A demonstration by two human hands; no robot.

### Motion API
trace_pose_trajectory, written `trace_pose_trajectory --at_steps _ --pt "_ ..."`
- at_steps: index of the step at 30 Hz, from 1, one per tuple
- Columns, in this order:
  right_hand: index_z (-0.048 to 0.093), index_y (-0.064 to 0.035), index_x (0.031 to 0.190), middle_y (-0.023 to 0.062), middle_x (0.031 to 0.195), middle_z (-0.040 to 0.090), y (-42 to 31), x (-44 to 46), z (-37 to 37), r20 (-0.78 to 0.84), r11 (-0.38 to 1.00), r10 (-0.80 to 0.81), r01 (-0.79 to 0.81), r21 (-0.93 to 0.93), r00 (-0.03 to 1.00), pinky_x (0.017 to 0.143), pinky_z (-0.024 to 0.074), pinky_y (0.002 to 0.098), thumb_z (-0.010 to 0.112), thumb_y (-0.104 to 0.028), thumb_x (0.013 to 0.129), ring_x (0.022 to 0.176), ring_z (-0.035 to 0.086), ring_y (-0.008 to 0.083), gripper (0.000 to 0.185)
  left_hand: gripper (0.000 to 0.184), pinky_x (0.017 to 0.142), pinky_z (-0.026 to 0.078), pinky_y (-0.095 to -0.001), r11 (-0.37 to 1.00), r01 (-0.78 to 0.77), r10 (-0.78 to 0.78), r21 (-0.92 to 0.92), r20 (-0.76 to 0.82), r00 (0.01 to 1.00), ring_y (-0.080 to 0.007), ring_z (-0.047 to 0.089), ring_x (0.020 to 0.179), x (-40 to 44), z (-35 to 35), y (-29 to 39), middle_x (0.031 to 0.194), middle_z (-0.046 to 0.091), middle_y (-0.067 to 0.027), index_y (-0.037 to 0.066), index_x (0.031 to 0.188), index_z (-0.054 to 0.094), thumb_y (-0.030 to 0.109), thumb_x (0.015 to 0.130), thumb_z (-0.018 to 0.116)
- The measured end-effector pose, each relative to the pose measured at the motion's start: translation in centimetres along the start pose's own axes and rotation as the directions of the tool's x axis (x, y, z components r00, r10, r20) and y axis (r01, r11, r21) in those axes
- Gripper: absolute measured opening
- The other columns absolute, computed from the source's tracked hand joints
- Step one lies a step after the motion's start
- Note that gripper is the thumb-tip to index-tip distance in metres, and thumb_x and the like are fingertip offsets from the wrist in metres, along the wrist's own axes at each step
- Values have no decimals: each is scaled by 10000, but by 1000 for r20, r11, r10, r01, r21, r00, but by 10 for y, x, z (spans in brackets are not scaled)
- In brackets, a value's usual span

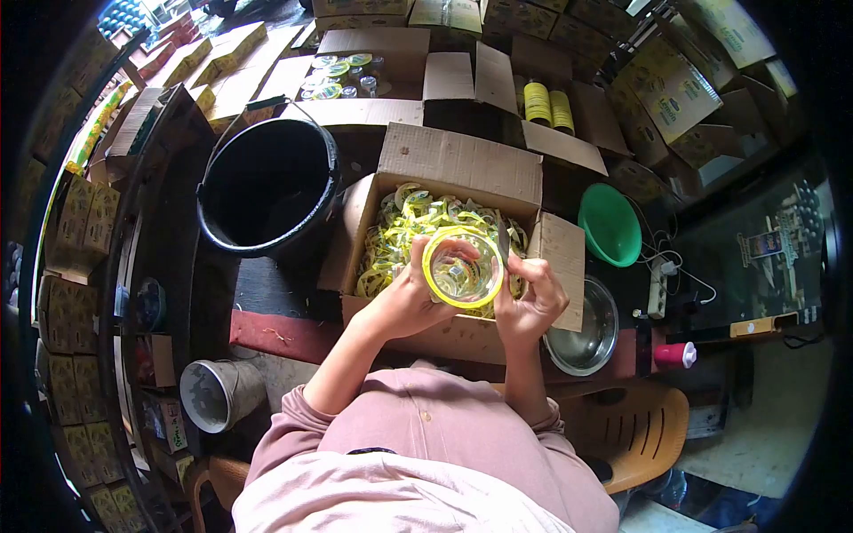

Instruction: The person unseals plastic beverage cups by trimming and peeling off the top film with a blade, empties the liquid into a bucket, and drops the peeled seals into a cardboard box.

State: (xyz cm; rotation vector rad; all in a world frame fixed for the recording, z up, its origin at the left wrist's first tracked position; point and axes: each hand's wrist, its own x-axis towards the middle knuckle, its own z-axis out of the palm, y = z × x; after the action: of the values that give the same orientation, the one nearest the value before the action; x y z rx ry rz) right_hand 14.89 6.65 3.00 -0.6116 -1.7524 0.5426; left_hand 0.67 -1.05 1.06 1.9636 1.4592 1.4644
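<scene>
A clear plastic cup [463,268] with a yellow rim is held up in front of me, its mouth toward the camera. My left hand [414,289] is wrapped round its left side. At its right edge, my right hand [531,298] has its fingers pinched on a thin dark blade-like tool [505,244], which stands upright against the rim. Behind and below the cup is an open cardboard box [462,158] filled with tangled yellow and clear plastic strips [418,218].
A black bucket [268,185] stands left of the box, a grey bucket [222,393] lower left. To the right are a green basin [609,225], a metal bowl [584,327] and a pink thread spool [674,355]. Behind sit boxes with cups [327,75] and yellow bottles [538,103].
</scene>
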Motion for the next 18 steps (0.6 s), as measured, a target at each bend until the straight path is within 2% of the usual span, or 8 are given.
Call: trace_pose_trajectory --at_steps 2,6,8,11,15,18 --pt "629 -29 809 81 671 589 3 -2 -1 12 1000 9 -9 28 1000 542 443 251 660 99 628 592 574 159 224 937 946 367 -379 997 9 -10 76 18 1000 -272 514 1034 -5 1 -2 1140 465 -159 69 1284 -45 52 699 687" --pt "622 -23 799 75 662 585 8 -3 -3 37 986 39 -45 158 999 541 432 239 661 102 627 589 566 143 216 876 927 387 -359 993 -13 23 -113 92 996 -245 533 988 -6 2 -11 1127 478 -149 22 1293 81 83 689 712" --pt "614 -18 796 73 665 588 7 -3 -2 27 988 52 -55 145 998 538 427 233 662 100 634 586 564 140 206 816 899 411 -336 982 34 -14 -185 112 994 -215 541 965 2 -3 -6 1096 494 -136 11 1282 175 110 689 727" --pt "603 -16 789 75 671 592 1 -5 0 -2 988 84 -83 129 996 534 428 234 669 85 646 585 568 146 186 720 849 438 -296 924 39 -67 -380 -60 996 -172 538 946 8 7 1 1040 510 -114 27 1220 294 122 674 754" --pt "584 20 806 58 704 553 -5 -13 -4 -8 996 55 -55 70 998 603 441 225 660 92 664 675 540 120 176 692 814 448 -276 876 78 -148 -477 -111 983 -162 536 945 13 10 2 1011 510 -102 52 1178 300 81 661 758" --pt "600 -33 778 84 681 595 -10 -14 -3 -56 1000 21 -20 10 998 537 452 256 692 43 653 594 582 163 173 690 811 448 -281 861 75 -166 -503 -140 976 -166 537 941 14 10 3 1014 512 -103 57 1165 294 69 657 760"
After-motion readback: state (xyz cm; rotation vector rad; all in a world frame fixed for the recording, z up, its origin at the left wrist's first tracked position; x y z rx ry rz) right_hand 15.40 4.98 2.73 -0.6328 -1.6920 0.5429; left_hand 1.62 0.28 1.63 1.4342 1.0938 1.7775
